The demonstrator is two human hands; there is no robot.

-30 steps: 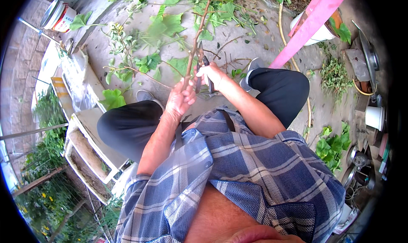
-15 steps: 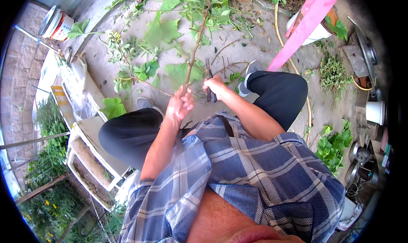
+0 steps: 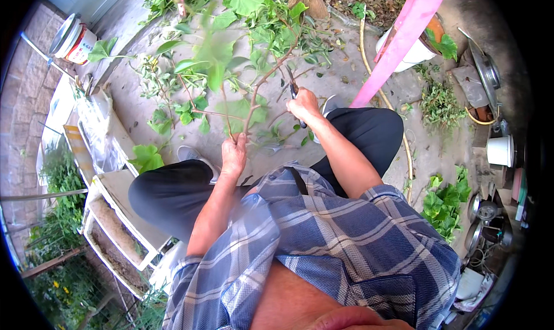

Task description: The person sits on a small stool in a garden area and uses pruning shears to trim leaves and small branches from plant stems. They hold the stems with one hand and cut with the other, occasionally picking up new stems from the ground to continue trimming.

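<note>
My left hand (image 3: pixel 234 155) is closed around the lower end of a leafy, forked branch (image 3: pixel 253 102). The brown stems rise away from me, with blurred green leaves toward the far side. To its right, my right hand (image 3: pixel 303 106) grips dark-handled pruning shears (image 3: pixel 294 90), blades pointing away from me. The blades look slightly parted and lie beside the branch, near its right-hand stem; whether they touch it I cannot tell. Cut leaves and twigs (image 3: pixel 160 119) lie on the concrete beyond my hands.
A pink post (image 3: pixel 385 64) slants up on the right, near a hose (image 3: pixel 398 110) and a white bucket (image 3: pixel 412 56). White planter boxes (image 3: pixel 124 197) stand close on my left. A paint bucket (image 3: pixel 75 41) sits at the far left; pots and pans (image 3: pixel 487 211) lie far right.
The left hand now grips the stem ends with its fingers closed, nearer to me, and the branch has swung, showing its fork. My right hand with the shears has moved right and slightly away.
</note>
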